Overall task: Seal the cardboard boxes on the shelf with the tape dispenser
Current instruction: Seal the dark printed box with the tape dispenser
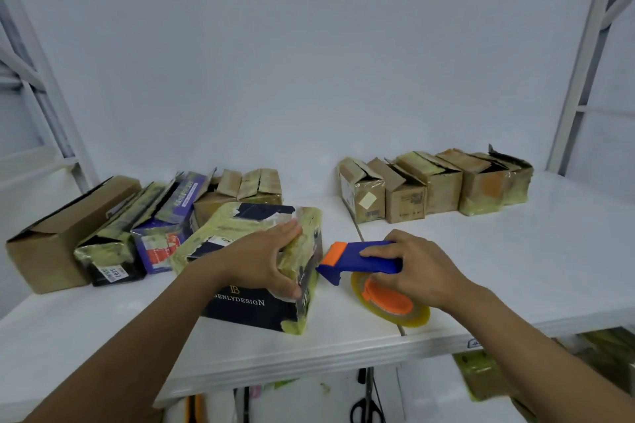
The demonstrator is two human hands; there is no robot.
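A dark box (240, 307) with white lettering and yellowish tape over its top lies near the white shelf's front edge. My left hand (263, 259) presses on its top right corner, thumb down the front face. My right hand (417, 266) grips the blue handle of the tape dispenser (357, 259), whose orange and blue nose touches the box's right side. Its roll of clear tape (391, 304) on an orange hub lies close to the shelf.
A row of several taped and open cardboard boxes (113, 227) stands at the back left of the white shelf (515, 268). Another row of brown boxes (433, 182) stands at the back right. Scissors (366, 409) and packets lie below the shelf.
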